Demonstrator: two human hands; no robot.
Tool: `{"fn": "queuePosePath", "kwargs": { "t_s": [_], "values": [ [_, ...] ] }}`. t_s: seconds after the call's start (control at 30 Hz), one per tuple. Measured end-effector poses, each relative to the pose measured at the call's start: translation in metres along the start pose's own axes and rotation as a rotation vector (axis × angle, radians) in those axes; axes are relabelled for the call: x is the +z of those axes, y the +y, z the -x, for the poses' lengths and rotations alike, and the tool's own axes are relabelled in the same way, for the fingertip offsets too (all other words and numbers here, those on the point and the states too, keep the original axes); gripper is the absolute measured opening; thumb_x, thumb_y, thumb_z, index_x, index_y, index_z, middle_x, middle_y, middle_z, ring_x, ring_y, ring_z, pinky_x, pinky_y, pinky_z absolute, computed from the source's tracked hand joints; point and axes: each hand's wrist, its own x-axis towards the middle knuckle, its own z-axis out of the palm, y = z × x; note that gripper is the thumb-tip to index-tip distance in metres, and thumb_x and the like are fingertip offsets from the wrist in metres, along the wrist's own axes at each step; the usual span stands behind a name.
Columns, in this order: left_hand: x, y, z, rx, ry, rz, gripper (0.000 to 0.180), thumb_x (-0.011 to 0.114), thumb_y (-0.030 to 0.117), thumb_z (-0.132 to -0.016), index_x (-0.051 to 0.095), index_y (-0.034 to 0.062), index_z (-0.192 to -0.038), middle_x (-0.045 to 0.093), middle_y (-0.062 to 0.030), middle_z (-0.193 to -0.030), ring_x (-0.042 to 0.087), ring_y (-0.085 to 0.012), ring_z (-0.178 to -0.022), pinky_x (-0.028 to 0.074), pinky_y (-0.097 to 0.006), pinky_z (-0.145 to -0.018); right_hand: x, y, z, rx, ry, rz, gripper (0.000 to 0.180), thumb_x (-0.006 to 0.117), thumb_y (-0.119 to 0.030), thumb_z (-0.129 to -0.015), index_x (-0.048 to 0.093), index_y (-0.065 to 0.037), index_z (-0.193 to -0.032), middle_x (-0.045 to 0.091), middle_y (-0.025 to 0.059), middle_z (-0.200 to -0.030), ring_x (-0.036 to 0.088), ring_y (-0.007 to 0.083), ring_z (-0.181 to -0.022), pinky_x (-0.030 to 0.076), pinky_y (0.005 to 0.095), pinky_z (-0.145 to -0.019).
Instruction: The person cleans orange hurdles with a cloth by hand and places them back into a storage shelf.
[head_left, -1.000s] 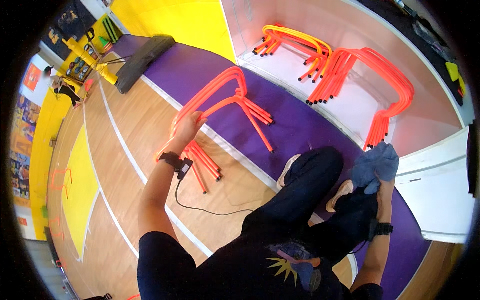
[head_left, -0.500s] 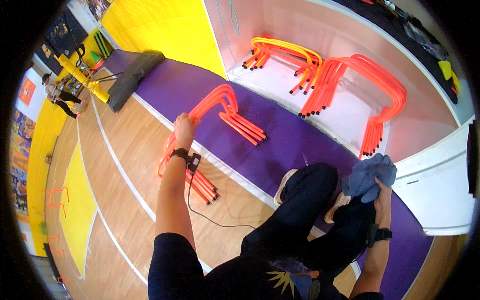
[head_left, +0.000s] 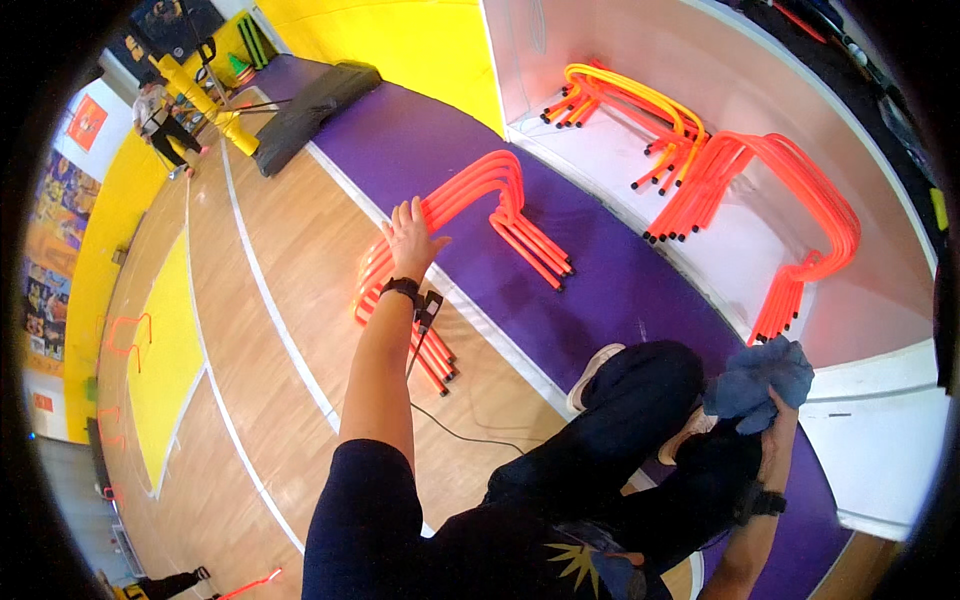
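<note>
Three stacks of curved plastic hurdles show. Beside the purple mat, the left hand, fingers spread, rests on the orange floor stack. Right of the mat, yellow and orange stacks sit on a white ledge. The right hand clutches one crumpled blue cloth.

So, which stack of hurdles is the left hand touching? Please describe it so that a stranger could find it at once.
Start from the wide purple strip of floor beside the wooden court. A stack of bright orange plastic arch hurdles lies across its edge, under the left hand. Unlike the yellow-orange stack and the other orange stack, it lies on the floor, not on the raised white ledge.
</note>
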Motion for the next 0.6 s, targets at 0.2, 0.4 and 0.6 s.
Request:
{"fn": "queuePosePath", "kwargs": {
  "t_s": [0.2, 0.4, 0.6],
  "values": [
    [-0.026, -0.046, 0.045, -0.143, 0.047, 0.179, 0.094, 0.071, 0.058, -0.069, 0.037, 0.0017, -0.136, 0.044, -0.0162, -0.134, 0.035, -0.0288, -0.130, 0.026, -0.052, -0.104, -0.002, -0.001, -0.008, 0.005, 0.018, -0.003, 0.055, 0.072, -0.003, -0.073, 0.050, -0.002, -0.124, 0.056, 0.0115, -0.119, 0.054, 0.0278, -0.108, 0.044, 0.0405, -0.095],
    [0.013, -0.118, 0.122, -0.788, 0.069, 0.117, 0.091, 0.063, 0.059, -0.078, 0.034, -0.0037, -0.136, 0.049, -0.0224, -0.127, 0.047, -0.0331, -0.119, 0.037, -0.046, -0.097, 0.000, -0.001, -0.012, 0.082, -0.050, -0.019, 0.054, 0.069, -0.003, -0.077, 0.048, -0.001, -0.127, 0.053, 0.0144, -0.123, 0.052, 0.0307, -0.111, 0.045, 0.0426, -0.094],
    [0.059, -0.139, 0.112, -0.834, 0.019, 0.840, 0.096, 0.050, 0.064, -0.084, 0.028, -0.0137, -0.136, 0.037, -0.0346, -0.136, 0.034, -0.0417, -0.131, 0.030, -0.041, -0.107, 0.014, 0.003, -0.014, 0.122, -0.159, 0.039, 0.057, 0.069, -0.009, -0.079, 0.046, -0.001, -0.130, 0.053, 0.0124, -0.126, 0.051, 0.0286, -0.116, 0.040, 0.0419, -0.100]
  ]
}}
